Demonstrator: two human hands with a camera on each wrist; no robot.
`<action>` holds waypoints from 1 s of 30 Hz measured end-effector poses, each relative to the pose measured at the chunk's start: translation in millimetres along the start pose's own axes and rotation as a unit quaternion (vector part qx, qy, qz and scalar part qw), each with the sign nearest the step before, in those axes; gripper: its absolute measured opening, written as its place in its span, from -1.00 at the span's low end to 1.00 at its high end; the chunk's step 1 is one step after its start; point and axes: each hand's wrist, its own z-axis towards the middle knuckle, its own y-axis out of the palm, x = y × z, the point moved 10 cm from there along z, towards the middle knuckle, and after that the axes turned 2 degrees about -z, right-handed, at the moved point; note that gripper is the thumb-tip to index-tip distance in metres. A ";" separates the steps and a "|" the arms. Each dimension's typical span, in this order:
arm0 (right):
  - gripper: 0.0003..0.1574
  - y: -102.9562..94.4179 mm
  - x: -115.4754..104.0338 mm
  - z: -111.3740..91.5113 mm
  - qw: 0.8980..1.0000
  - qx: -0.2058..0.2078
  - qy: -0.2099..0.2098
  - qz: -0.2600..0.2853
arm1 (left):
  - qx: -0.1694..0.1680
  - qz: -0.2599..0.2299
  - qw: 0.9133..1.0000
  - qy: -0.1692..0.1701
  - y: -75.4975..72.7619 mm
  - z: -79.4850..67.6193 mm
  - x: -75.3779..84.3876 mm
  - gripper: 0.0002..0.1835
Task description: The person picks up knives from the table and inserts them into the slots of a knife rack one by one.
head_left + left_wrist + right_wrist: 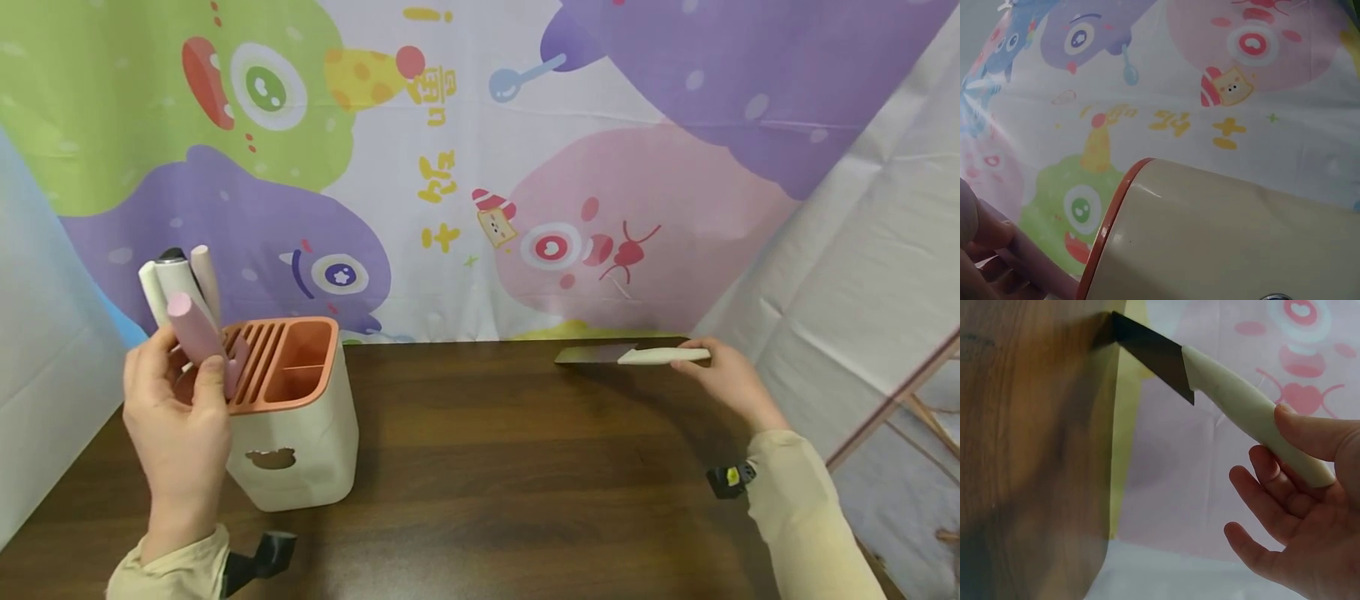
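A cream knife and utensil holder (300, 467) with an orange slotted top (279, 329) stands at the left of the table. My left hand (176, 417) grips a thick pink handle (193, 327) at the slotted top, thumb against its near side. What the handle belongs to is hidden. Behind it rise a silver-grey handle (178, 279) with a black end and paler handles (204, 271). Over at the right, my right hand (727, 379) pinches the white handle of a kitchen knife (1229, 394) between thumb and fingers. Its blade (1150, 353) points left, its tip close to the tabletop.
The dark wooden table (510, 500) ends at a cartoon-printed curtain (450, 292). White sheeting (825, 275) hangs along the right side. An open two-part compartment (306, 358) forms the right part of the holder's top.
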 end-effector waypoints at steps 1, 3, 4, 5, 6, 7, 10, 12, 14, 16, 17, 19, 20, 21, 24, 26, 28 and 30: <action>-0.43 -0.7 -1.5 0.1 1.000 0.003 -0.001 0.000 | 0.003 0.007 1.000 0.002 0.0 0.0 0.3 -0.52; -0.42 -2.1 -4.5 0.1 1.000 0.012 -0.002 0.004 | 0.011 0.028 1.000 0.003 -0.4 -0.1 0.7 -0.53; -0.43 -3.2 -6.1 0.4 1.000 0.020 -0.004 0.006 | 0.014 0.040 0.999 0.003 -0.4 -0.3 0.7 -0.54; -0.44 -4.4 -7.8 0.5 1.000 0.028 -0.006 0.010 | 0.017 0.051 0.999 0.003 -0.2 -0.4 0.7 -0.55; -0.45 -5.7 -9.6 0.7 0.999 0.038 -0.009 0.016 | 0.019 0.064 0.998 0.004 0.2 -0.5 0.8 -0.56; -0.46 -7.0 -11.5 0.9 0.999 0.048 -0.011 0.023 | 0.021 0.075 0.997 0.006 0.7 -0.6 1.0 -0.57; -0.49 -9.6 -16.1 2.8 0.996 0.079 -0.016 0.040 | 0.026 0.103 0.994 0.013 2.6 -1.2 1.6 -0.59; -0.50 -10.7 -18.8 3.9 0.994 0.094 -0.017 0.051 | 0.031 0.114 0.993 0.023 3.5 -1.4 3.5 -0.59; -0.51 -11.5 -21.8 4.7 0.992 0.108 -0.016 0.055 | 0.037 0.121 0.992 0.030 4.1 -1.5 4.9 -0.59; -0.52 -12.6 -24.7 4.6 0.990 0.121 -0.012 0.065 | 0.040 0.125 0.991 0.034 5.3 -1.5 5.3 -0.59; -0.53 -13.6 -26.8 4.7 0.989 0.128 -0.013 0.068 | 0.042 0.124 0.991 0.034 6.0 -1.6 5.1 -0.58; -0.56 -14.5 -31.3 5.6 0.987 0.141 -0.016 0.073 | 0.047 0.120 0.991 0.033 6.4 -1.7 3.6 -0.57; -0.57 -14.8 -33.5 6.2 0.986 0.147 -0.018 0.077 | 0.051 0.120 0.991 0.034 6.3 -1.9 3.3 -0.57; -0.58 -15.0 -35.5 7.2 0.985 0.153 -0.019 0.080 | 0.055 0.118 0.991 0.035 5.8 -2.3 3.2 -0.57; -0.61 -15.9 -41.2 10.1 0.982 0.170 -0.024 0.085 | 0.066 0.110 0.991 0.044 4.0 -3.2 5.6 -0.58; -0.62 -16.5 -43.7 11.6 0.979 0.179 -0.024 0.093 | 0.073 0.103 0.991 0.048 2.6 -4.1 7.1 -0.59; -0.64 -17.0 -45.0 12.8 0.977 0.190 -0.022 0.098 | 0.076 0.093 0.991 0.052 1.9 -4.8 7.6 -0.59; -0.65 -17.1 -46.2 14.1 0.974 0.198 -0.019 0.109 | 0.082 0.086 0.992 0.051 0.5 -6.2 6.5 -0.59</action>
